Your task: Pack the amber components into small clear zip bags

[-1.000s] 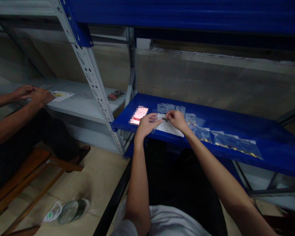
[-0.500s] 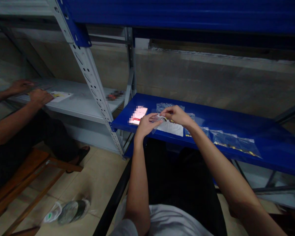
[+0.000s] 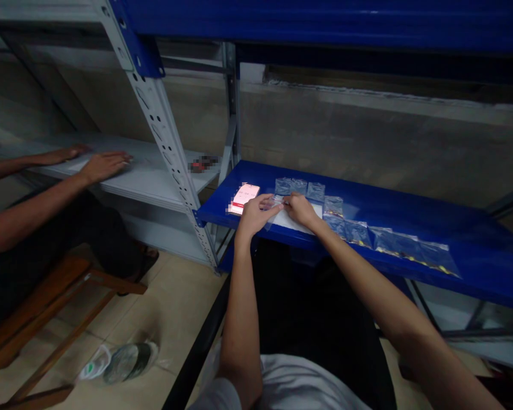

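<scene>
My left hand [image 3: 255,215] pinches a small clear plastic bag [image 3: 276,201] above the near edge of the blue shelf. Against the bag's right side, my right hand [image 3: 299,209] has its fingers pressed together; what they hold is hidden. Under my hands lies a white sheet [image 3: 305,223]. Behind it and to its right are several flat clear bags, among them one bag [image 3: 334,206] beside the sheet. Bags further right, such as the bag at the end [image 3: 436,259], have small yellow and dark pieces along their lower edges.
A lit phone [image 3: 244,199] lies left of my left hand. A perforated metal post [image 3: 162,136] separates the blue shelf [image 3: 410,213] from a grey shelf [image 3: 149,165], where a co-worker's hands [image 3: 105,166] rest. A wooden bench [image 3: 68,285] and clear bottle [image 3: 126,363] are on the left.
My right hand has come down and closed in beside the bag, its fingers bunching. My left hand stays nearly in place. The co-worker's hands have moved right along the grey shelf.
</scene>
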The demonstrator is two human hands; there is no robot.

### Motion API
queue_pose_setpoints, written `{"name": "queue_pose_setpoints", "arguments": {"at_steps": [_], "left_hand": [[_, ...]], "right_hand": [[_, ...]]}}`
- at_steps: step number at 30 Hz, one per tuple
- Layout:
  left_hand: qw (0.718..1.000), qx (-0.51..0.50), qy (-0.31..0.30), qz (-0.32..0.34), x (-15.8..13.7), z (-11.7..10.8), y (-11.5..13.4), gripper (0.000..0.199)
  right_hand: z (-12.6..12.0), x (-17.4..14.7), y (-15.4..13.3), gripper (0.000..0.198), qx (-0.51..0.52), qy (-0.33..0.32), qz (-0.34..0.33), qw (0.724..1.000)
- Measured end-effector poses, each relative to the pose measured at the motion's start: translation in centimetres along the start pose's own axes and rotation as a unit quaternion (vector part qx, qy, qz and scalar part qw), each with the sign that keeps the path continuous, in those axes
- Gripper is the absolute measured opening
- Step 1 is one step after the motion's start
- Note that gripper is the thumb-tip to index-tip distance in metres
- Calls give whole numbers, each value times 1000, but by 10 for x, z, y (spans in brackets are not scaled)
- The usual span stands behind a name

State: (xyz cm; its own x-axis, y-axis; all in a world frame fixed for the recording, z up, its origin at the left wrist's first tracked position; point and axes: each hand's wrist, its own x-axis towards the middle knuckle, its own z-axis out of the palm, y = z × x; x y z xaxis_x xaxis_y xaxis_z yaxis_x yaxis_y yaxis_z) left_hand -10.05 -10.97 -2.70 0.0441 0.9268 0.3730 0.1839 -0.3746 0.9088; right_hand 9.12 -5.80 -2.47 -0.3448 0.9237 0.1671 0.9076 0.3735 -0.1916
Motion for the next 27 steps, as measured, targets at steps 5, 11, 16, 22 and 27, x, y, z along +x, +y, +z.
{"name": "queue_pose_setpoints", "arguments": {"at_steps": [5, 11, 16, 22, 27], "left_hand": [[1000, -28, -2, -12, 0, -2, 1, 46], [999, -28, -9, -18, 1, -1, 1, 46], [999, -34, -30, 0, 0, 4, 7, 40], [998, -38, -47, 18, -2, 8, 10, 34], [999, -21, -32, 3, -1, 8, 8, 46]], "right_hand": [[-11, 3, 0, 25, 42, 40, -24, 998], [-55, -2, -7, 19, 280, 92, -52, 954], [-82, -14, -25, 28, 347, 16, -87, 934], [-81, -15, -25, 27, 338, 1, -122, 933], [-63, -7, 4, 20, 283, 94, -65, 952]]}}
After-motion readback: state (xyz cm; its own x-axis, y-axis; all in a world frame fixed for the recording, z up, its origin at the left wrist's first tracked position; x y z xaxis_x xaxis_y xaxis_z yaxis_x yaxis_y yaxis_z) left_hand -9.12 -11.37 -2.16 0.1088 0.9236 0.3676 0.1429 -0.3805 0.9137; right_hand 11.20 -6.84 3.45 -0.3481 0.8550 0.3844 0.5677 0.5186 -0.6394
